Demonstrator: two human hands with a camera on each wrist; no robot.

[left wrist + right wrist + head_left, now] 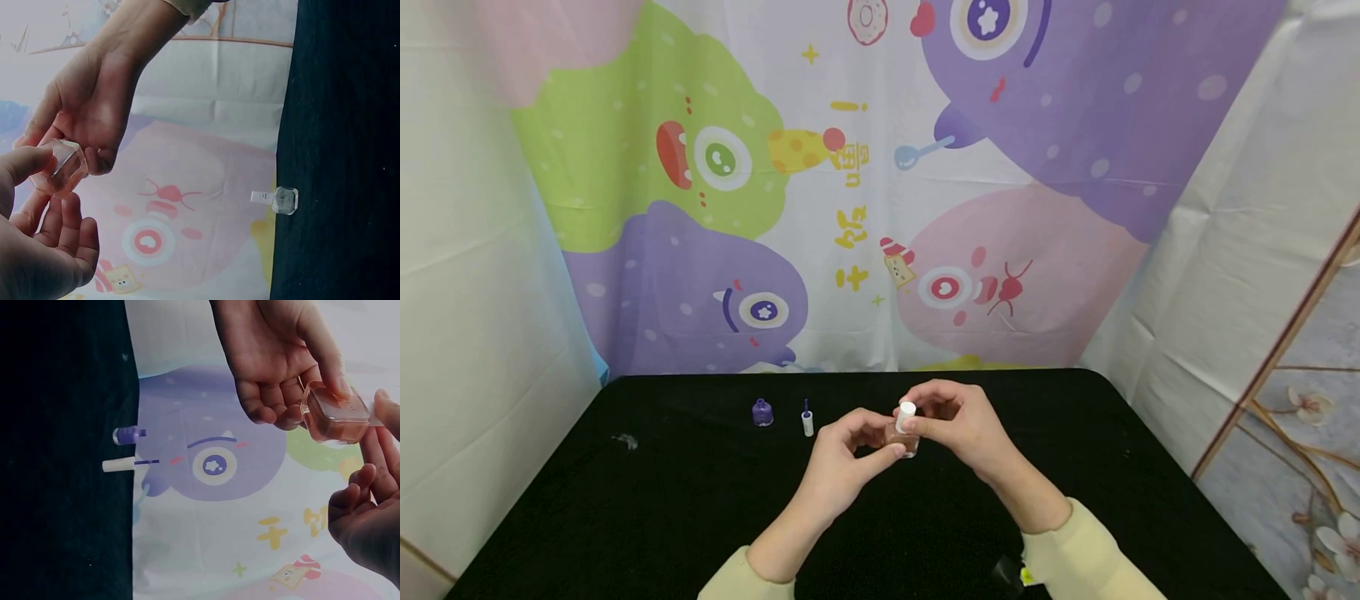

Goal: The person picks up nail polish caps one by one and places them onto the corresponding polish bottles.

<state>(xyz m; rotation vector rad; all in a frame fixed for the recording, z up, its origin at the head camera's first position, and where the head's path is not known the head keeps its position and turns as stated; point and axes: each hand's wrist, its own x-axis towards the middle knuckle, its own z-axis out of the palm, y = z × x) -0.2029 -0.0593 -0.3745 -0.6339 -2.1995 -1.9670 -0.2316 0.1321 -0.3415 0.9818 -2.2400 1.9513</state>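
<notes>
My left hand (842, 462) holds a small glass nail polish bottle (901, 439) with pinkish-brown polish, thumb on one flat side. With thumb and fingertips, my right hand (962, 425) pinches its white cap (906, 415), which sits at the neck. The bottle (65, 169) is held up and tilted, and the right hand covers the cap in the left wrist view. To the left on the table stand an uncapped purple nail polish bottle (762, 412) and its white brush cap (807, 423), set upside down with the purple brush pointing up.
Another small bottle with a white cap (286, 200) stands on the black-covered table (662, 517), visible in the left wrist view. A dark object (1006, 575) lies by the right sleeve. A small clear scrap (627, 442) is at the left. A cartoon-printed curtain (880, 333) hangs behind.
</notes>
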